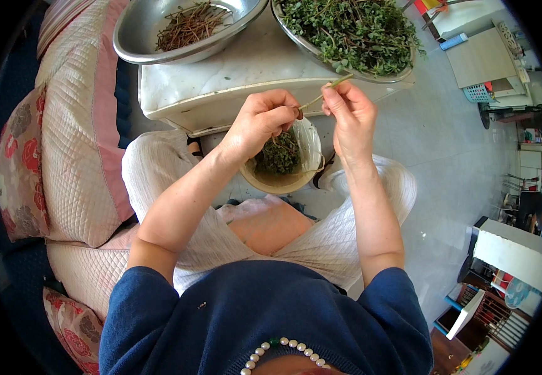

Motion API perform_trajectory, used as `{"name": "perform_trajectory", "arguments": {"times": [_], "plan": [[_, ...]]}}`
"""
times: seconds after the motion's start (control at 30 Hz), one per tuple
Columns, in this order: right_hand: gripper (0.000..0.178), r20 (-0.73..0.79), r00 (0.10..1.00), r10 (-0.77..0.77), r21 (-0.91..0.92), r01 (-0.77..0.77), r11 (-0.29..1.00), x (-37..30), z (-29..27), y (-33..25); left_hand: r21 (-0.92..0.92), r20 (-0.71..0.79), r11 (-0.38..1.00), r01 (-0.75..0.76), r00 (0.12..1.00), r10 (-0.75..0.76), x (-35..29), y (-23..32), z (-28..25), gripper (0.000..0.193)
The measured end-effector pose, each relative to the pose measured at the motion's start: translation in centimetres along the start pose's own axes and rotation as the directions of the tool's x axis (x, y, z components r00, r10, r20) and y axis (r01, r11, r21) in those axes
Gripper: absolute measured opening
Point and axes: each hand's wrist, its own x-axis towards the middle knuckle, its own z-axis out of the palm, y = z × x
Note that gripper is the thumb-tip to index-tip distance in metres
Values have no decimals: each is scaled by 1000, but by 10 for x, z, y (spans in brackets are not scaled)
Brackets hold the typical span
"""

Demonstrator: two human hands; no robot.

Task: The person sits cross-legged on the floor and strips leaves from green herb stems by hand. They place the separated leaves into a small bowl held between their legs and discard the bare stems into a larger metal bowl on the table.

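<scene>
Now, thin herb stem [324,92] pinched between left hand [259,122] and right hand [349,112], above small bowl [286,181] of picked leaves.

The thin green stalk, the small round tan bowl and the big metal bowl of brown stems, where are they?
thin green stalk [327,89], head view, mid-stalk.
small round tan bowl [277,185], head view, near rim.
big metal bowl of brown stems [134,31], head view, bare inner wall.

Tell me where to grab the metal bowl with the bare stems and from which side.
Grip the metal bowl by its flared near rim, coming from the person's left. That rim overhangs the white table edge there with nothing in the way, while the bowl of leafy greens crowds its right side. The stems lie in its middle.
</scene>
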Motion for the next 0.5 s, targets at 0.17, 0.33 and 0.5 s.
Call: {"name": "perform_trajectory", "arguments": {"times": [0.17,0.33,0.5], "plan": [[5,-67,997,44,113,-36,993,-1,6,-6,-124,5,992,-11,1000,11,-1,1,5,12],[6,-31,999,-29,33,30,999,-1,2,-5,-91,30,996,16,999,-13,0,2,3,13],[7,-30,995,-90,-60,88,994,-4,2,-6,-134,22,991,26,999,-24,2,1,2,11]]}}
